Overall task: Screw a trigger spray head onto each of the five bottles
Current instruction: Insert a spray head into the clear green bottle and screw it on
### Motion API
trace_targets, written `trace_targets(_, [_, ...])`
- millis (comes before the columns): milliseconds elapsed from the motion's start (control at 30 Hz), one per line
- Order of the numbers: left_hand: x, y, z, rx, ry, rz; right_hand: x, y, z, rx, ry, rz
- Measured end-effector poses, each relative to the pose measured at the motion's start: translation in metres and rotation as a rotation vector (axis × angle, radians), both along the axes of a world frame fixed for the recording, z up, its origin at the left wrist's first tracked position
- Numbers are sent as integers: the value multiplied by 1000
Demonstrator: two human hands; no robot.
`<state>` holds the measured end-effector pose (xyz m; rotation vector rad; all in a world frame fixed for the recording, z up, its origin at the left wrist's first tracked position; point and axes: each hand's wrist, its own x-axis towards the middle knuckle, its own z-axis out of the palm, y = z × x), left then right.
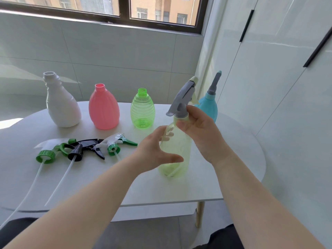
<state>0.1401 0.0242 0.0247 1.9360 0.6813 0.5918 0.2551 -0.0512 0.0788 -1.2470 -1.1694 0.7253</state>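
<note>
A pale yellow-green bottle (177,155) stands on the white table (224,177) with a grey trigger head (183,97) on its neck. My left hand (154,153) wraps around the bottle's body. My right hand (197,126) grips the grey collar under the trigger. Behind it stands a blue bottle (209,106) that carries a grey spray head (214,83). A white bottle (61,105), a pink bottle (104,110) and a green bottle (142,110) stand in a row with bare necks.
Three loose spray heads with long dip tubes lie at the front left: a green-collared one (45,156), a black one (84,148) and a white-and-green one (116,143). A tiled wall and window lie behind; cabinet doors (287,87) stand at the right.
</note>
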Motion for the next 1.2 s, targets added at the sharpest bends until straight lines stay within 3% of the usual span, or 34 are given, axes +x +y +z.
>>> trace_targets(167, [4, -14, -9, 74, 18, 168, 4, -1, 2, -33, 66, 13])
trace_targets(433, [8, -14, -6, 131, 76, 163, 5, -1, 6, -81, -54, 83])
trace_targets(533, [5, -11, -7, 105, 44, 110, 6, 0, 4, -87, 0, 80])
trace_targets(667, [-7, -2, -5, -87, -67, -83, 6, 0, 3, -86, -12, 71])
trace_targets(867, [7, -18, -14, 53, -91, 254, -2, 3, 1, -35, -105, -109])
trace_targets(1067, [0, 0, 3, -91, -66, -65, 0, 1, 3, -29, 22, 4])
trace_targets(1200, [8, -14, -5, 25, -76, 165, -1, 0, -1, 1, -27, -51])
